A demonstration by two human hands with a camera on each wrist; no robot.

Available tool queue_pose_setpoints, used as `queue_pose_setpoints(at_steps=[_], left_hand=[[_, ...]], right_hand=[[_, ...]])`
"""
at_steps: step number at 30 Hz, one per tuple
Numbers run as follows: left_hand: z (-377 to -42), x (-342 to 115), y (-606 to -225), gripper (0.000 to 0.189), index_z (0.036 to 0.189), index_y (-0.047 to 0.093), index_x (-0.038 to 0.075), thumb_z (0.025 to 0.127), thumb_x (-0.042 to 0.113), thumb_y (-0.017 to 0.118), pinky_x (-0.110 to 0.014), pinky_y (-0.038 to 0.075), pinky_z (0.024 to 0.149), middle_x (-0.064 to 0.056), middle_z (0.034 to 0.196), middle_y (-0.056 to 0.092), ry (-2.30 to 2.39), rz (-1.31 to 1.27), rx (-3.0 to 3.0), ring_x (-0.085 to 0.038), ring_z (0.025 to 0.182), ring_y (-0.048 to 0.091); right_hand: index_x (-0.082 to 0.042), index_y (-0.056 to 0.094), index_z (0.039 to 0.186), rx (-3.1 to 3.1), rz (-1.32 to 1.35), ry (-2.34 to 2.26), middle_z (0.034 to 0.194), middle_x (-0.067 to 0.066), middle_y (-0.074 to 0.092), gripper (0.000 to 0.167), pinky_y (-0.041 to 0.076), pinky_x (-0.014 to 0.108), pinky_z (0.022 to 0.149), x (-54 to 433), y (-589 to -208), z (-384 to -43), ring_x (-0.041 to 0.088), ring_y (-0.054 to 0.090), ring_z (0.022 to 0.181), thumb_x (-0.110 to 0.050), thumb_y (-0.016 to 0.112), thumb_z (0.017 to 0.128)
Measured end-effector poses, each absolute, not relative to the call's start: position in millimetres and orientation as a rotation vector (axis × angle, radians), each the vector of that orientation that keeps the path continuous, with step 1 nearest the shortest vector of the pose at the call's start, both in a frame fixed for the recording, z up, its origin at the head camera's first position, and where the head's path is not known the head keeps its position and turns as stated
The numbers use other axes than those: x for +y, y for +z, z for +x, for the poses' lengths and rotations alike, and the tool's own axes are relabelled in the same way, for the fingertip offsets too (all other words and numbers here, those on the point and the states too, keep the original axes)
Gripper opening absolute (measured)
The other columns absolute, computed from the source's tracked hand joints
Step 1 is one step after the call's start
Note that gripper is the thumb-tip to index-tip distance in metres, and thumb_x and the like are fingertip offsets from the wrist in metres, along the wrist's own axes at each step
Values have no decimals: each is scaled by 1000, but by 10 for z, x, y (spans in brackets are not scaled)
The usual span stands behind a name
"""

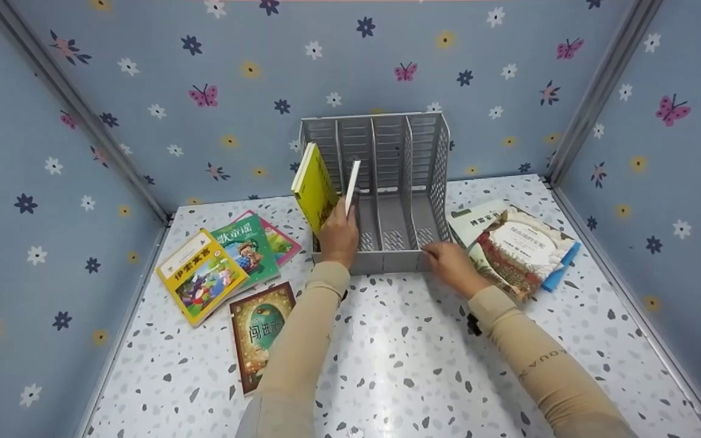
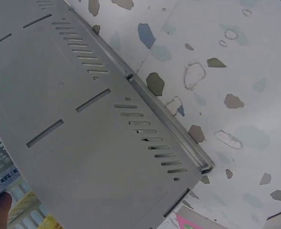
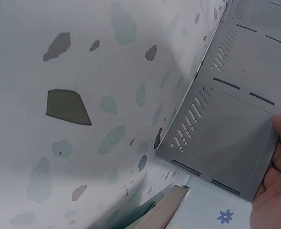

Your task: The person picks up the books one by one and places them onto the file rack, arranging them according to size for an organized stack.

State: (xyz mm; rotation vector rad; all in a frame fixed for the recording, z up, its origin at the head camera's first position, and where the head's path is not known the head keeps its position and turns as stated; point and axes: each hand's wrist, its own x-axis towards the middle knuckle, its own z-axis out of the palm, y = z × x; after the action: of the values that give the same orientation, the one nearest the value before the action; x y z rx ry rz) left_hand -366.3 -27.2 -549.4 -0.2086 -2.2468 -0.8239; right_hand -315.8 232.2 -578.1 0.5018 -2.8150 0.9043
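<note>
Against the flowered wall (image 1: 362,61) spread the speckled table (image 1: 399,353); on it stood the grey four-slot rack (image 1: 399,262), its slots facing the person, probably to keep each within reach; to its right lay an overlapping group of books (image 1: 524,249), to its left a fanned stack of three books (image 1: 229,264), both perhaps kept aside so the rack's front was unblocked; a brown-bordered book (image 1: 263,328) lay nearer, partly hidden by the left sleeve (image 1: 302,347); a yellow book (image 1: 316,194) stood tilted in the leftmost slot, seemingly propped by it; the right hand (image 1: 453,266) pinched the rack's front rim near its right end, fingers curled, probably to steady it; the left hand (image 1: 338,236) pinched a thin white-edged book (image 1: 352,182) by its near, lower part, likely to leave the rest unobstructed; that book rose slightly tilted above and beyond the fingers, at the second slot from the left; whether its foot touched the slot floor could not be told.
</note>
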Motion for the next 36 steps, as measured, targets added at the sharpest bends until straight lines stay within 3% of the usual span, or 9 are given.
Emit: queue_pose_setpoints(at_steps=[8,16,21,23,28,36], left_hand=[[-3719,-280,-5295,30,134,60,-4,112,17,60,-55,64,76,-26,101,76,-822,-85,-2439,-43,85,78],[-3854,-305,-5184,33,137,58,-5,109,13,56,-55,64,78,-27,100,77,-835,5,-2586,-43,86,78],[-4093,-329,-5333,27,123,67,-3,108,16,54,-55,65,77,-25,97,77,-961,72,-2607,-42,86,78],[-4147,-326,-5333,25,117,70,-2,109,17,57,-56,64,84,-26,102,78,-996,129,-2594,-43,94,78],[-4078,-326,-5232,25,106,76,-2,108,18,62,-56,61,91,-25,104,80,-977,207,-2538,-45,101,77],[-3866,-335,-4966,28,100,79,-6,108,17,64,-53,62,86,-24,98,80,-1016,218,-2541,-41,93,77]], right_hand=[[6,79,112,-2800,503,881,105,24,81,19,62,58,93,2319,-5798,-3173,43,77,99,-4,63,106],[7,78,112,-2783,521,910,102,24,80,21,61,60,91,2329,-5804,-3167,44,77,96,-6,62,106],[4,79,118,-2776,528,936,104,20,81,25,61,58,92,2361,-5910,-3228,38,77,97,-13,63,109],[4,79,118,-2786,520,931,104,20,81,24,61,56,93,2358,-5903,-3232,38,77,98,-12,63,108],[7,78,117,-2825,487,909,105,24,80,21,61,58,94,2319,-5806,-3167,41,77,97,-5,65,105],[5,79,112,-2813,488,876,99,22,80,20,61,58,90,2320,-5804,-3165,41,77,93,-9,65,107]])
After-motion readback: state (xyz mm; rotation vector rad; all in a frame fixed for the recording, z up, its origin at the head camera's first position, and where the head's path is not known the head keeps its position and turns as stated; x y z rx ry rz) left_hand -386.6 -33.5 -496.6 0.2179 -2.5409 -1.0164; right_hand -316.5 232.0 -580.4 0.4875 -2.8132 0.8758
